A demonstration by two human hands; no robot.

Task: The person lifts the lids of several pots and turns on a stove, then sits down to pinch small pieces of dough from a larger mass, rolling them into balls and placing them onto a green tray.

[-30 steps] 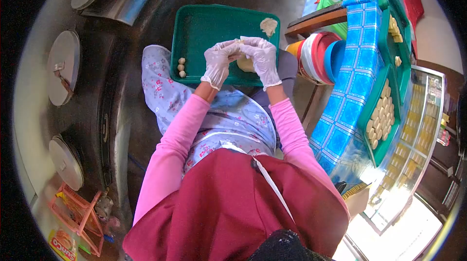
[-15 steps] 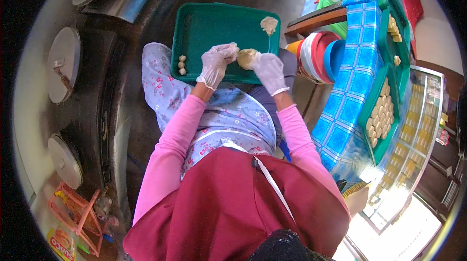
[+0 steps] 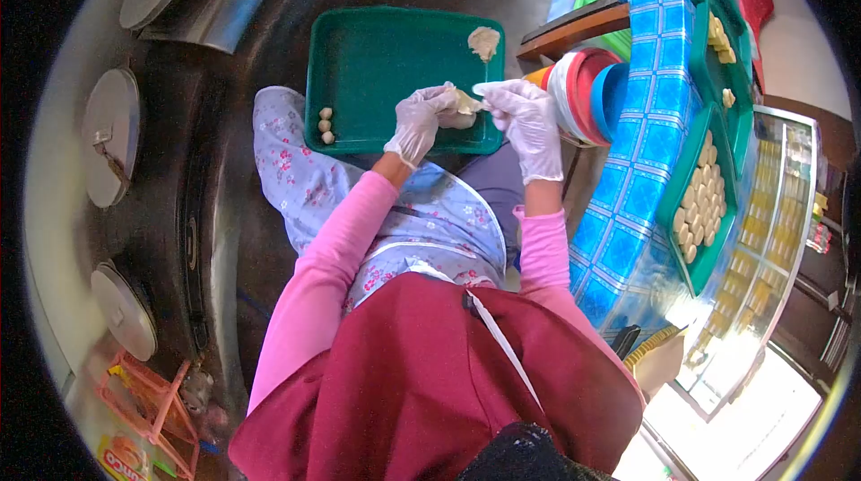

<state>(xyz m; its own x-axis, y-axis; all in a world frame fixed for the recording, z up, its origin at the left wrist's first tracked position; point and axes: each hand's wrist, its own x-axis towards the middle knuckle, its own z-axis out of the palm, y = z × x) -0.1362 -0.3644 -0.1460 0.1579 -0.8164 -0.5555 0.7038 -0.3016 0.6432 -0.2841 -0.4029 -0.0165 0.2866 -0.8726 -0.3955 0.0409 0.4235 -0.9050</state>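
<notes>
- The gloved left hand (image 3: 419,125), in thin white plastic, grasps a small, soft-looking pale dough piece (image 3: 467,104) between thumb and fingers, over the tray's near right part; the light pinch probably avoids squashing it
- The gloved right hand (image 3: 531,122) is just beside it, fingertips bent towards the dough; whether they grip a scrap of it or nothing, I cannot tell
- Beneath them is a dark green rectangular plastic tray (image 3: 386,59), its near edge by the light-blue floral cloth (image 3: 291,149) over the lap, seemingly so both hands reach it easily
- Three small round off-white balls (image 3: 326,126) sit in a row by its near left corner, perhaps kept clear of the working spot
- An uneven cream-coloured lump (image 3: 484,43) lies in the far right corner, apart from the balls, likely as loose stock
</notes>
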